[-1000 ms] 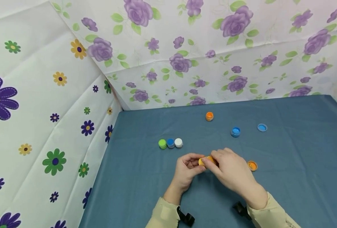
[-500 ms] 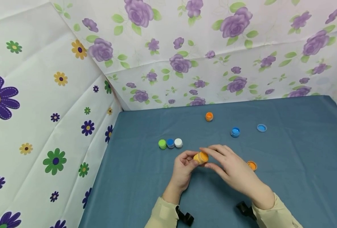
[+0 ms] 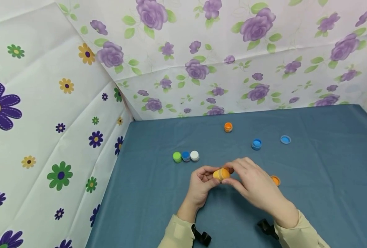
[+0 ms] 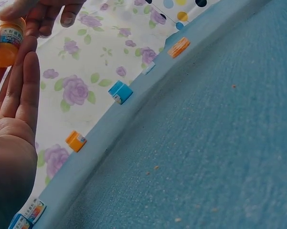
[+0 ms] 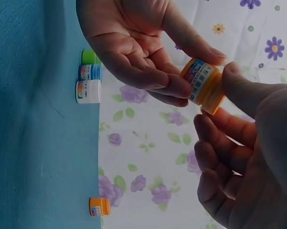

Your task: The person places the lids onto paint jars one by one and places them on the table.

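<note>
Left hand (image 3: 200, 186) grips yellow paint jar (image 3: 221, 174); right hand (image 3: 257, 186) pinches its lid (image 5: 214, 96). Probably opening step; next calls for steady jar, twisting lid.

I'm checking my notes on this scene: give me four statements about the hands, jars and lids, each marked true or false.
1. The left hand holds a small cylindrical yellow-orange jar. True.
2. The right hand is clear of it. False: that hand touches it.
3. The blue-lidded jar stands between the lime-green-lidded jar and the round white jar. True.
4. The round light-blue lid lies left of the open blue jar in the head view. False: it lies right.
</note>
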Available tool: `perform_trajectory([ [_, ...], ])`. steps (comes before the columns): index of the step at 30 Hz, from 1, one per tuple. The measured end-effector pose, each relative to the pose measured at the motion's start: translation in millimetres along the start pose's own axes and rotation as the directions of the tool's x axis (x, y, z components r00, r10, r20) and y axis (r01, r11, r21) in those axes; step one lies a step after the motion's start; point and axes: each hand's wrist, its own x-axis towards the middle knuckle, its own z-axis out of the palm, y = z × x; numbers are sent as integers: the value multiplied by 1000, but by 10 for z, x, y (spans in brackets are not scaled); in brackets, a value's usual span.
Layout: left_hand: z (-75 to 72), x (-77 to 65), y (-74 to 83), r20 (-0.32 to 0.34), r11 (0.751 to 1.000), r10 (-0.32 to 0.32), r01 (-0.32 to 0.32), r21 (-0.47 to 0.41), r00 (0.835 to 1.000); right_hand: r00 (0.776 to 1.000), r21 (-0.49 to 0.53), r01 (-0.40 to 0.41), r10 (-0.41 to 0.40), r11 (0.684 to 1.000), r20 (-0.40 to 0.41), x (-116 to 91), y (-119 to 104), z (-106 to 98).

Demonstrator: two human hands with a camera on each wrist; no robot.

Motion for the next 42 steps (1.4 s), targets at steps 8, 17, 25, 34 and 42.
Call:
perform_trajectory([
  [8, 19, 5, -7, 49, 999, 44, -44, -15, 998, 987, 2, -154, 154, 988, 40, -7, -32, 33],
  [17, 20, 4, 14, -48, 1000, -3, 4, 23, 999, 996, 92, -85, 82, 992, 39, -23, -5, -28],
  [25, 12, 7, 16, -33, 1000, 3, -3, 0, 999, 996, 60, 87, -86, 994, -13, -22, 45, -9],
  [34, 0, -1, 8, 10, 1000, 26, -26, -13, 1000, 998, 15, 66, -65, 998, -8, -5, 22, 4],
  [42, 16, -2, -8, 8, 998, 56, -56, 17, 998, 996, -5, -60, 60, 998, 60, -3, -26, 35],
])
